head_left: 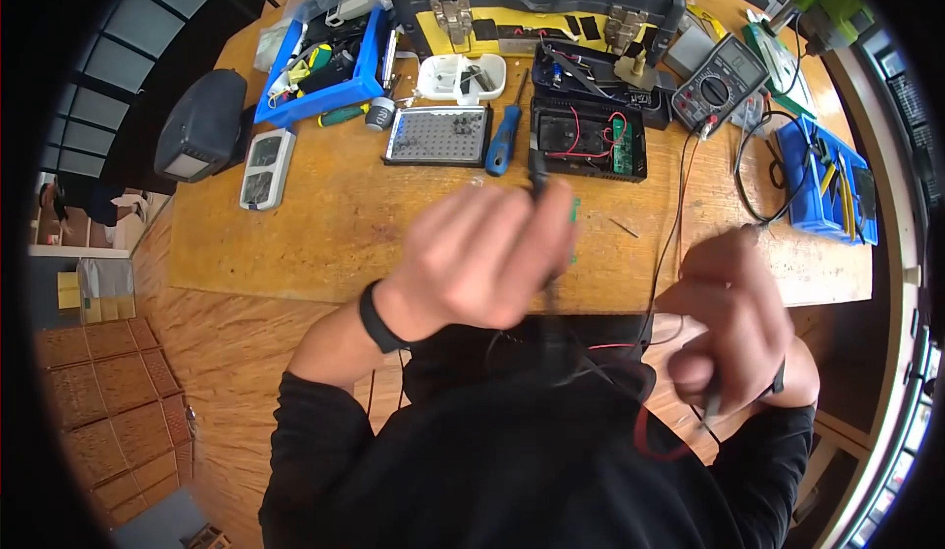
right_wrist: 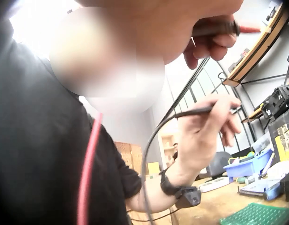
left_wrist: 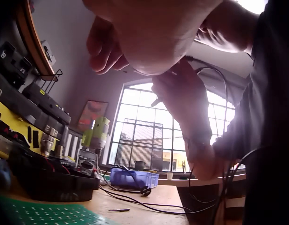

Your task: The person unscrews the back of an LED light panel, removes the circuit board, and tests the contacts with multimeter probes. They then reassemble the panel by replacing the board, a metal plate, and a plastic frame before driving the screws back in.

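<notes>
My left hand [head_left: 472, 254] is raised over the front of the table and grips a black test probe [head_left: 537, 170], whose black lead [right_wrist: 149, 154] hangs down in a loop. To its right, my right hand [head_left: 733, 318] curls round another probe [right_wrist: 210, 29] with a red tip, seen in the right wrist view; a red lead [right_wrist: 90, 164] runs below it. Both hands are blurred in the head view. Largely hidden behind the left hand is a green perforated board [right_wrist: 257, 215] on the table. Beyond it stands an open black case [head_left: 591, 146] with red wires and a green circuit board.
A multimeter [head_left: 722, 82] leans at the back right, near a blue bin [head_left: 827, 190] of tools. A blue screwdriver [head_left: 503, 141] and a bit box [head_left: 436, 136] lie mid-table. Further left are a grey-white device [head_left: 266, 170] and a blue tray [head_left: 320, 101]. A yellow-black toolbox [head_left: 541, 3] stands behind.
</notes>
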The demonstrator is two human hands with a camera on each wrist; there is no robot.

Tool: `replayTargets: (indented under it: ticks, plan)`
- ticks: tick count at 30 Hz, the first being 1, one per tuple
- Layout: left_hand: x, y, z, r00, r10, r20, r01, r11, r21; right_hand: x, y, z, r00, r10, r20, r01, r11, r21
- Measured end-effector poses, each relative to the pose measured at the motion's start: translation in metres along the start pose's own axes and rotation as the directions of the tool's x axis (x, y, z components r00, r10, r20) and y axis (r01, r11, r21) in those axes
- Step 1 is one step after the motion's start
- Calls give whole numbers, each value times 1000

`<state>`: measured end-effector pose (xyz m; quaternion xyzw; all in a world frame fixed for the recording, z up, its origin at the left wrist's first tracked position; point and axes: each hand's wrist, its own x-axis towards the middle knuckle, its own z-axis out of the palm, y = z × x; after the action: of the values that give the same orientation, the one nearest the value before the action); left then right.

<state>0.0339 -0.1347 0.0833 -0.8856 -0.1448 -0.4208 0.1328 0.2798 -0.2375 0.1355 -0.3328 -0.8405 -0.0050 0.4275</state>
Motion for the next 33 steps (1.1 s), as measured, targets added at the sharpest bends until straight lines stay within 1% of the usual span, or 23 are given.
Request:
replayTargets:
  ticks: [1,2,4,5,6,7,8,10,11,12,14,15,17,18,21,23,24,25,27,29,30,32,33]
  plan:
    - [-6,-9,-7,1000,-29,-9,29,999,-23,-1,9,-9,1000,-4,22,6,996,-94]
    - [-13,-18,-13,998,-59,-15,58,997,-48,-6,13,-7,989,97,-111,-107,991,-83]
    - [-29,-29,-21,961,-273,38,272,916,-294,-15,10,-19,932,353,-81,-358,932,-64]
    - [-41,-33,-23,930,-360,80,360,839,-409,-24,11,-22,880,474,9,-474,880,14]
    - [-59,-28,-31,833,-500,238,551,710,-438,-35,17,-11,849,529,6,-517,828,216]
    - [-71,-20,-29,728,-608,316,655,481,-582,-50,19,3,785,620,2,-574,725,380]
    - [-82,-15,-25,609,-676,414,701,214,-681,-64,20,19,712,702,14,-600,598,532]
    - [-93,-8,-16,566,-611,554,710,20,-704,-83,18,57,608,791,60,-605,413,681]
    - [-94,1,-9,532,-597,601,713,-67,-698,-93,21,69,591,793,151,-613,320,722]
    - [-96,8,-1,527,-605,597,701,-88,-708,-97,21,79,513,828,226,-679,230,697]
    - [-97,18,12,468,-666,581,734,-73,-675,-92,18,97,436,872,222,-701,175,691]
    - [-98,21,18,461,-663,589,740,-79,-668,-89,17,105,428,875,226,-703,165,692]
    - [-100,23,29,385,-753,534,746,-87,-660,-84,17,116,392,899,194,-706,159,690]
    - [-103,23,31,383,-753,536,747,-89,-659,-84,19,118,390,900,196,-707,157,689]
    - [-110,23,31,365,-764,532,783,-57,-619,-85,28,123,466,868,172,-745,280,606]
    - [-110,22,27,368,-740,563,830,-11,-557,-86,30,128,443,878,182,-741,244,626]
    - [-111,22,27,362,-739,569,834,-16,-552,-86,30,130,423,886,189,-736,214,642]
    - [-113,23,28,361,-754,550,846,16,-533,-86,30,132,416,889,193,-738,206,642]
    - [-116,20,31,360,-766,532,857,46,-514,-87,29,136,419,888,188,-786,251,564]
    - [-120,13,33,560,-697,448,793,294,-534,-88,31,137,419,890,179,-789,260,557]
    - [-121,14,34,556,-697,453,796,289,-532,-88,30,137,423,890,170,-790,270,550]
    - [-120,14,35,508,-726,464,778,156,-609,-85,31,133,421,885,201,-803,260,536]
    - [-120,15,34,504,-726,468,782,154,-604,-86,31,134,421,884,204,-787,245,566]
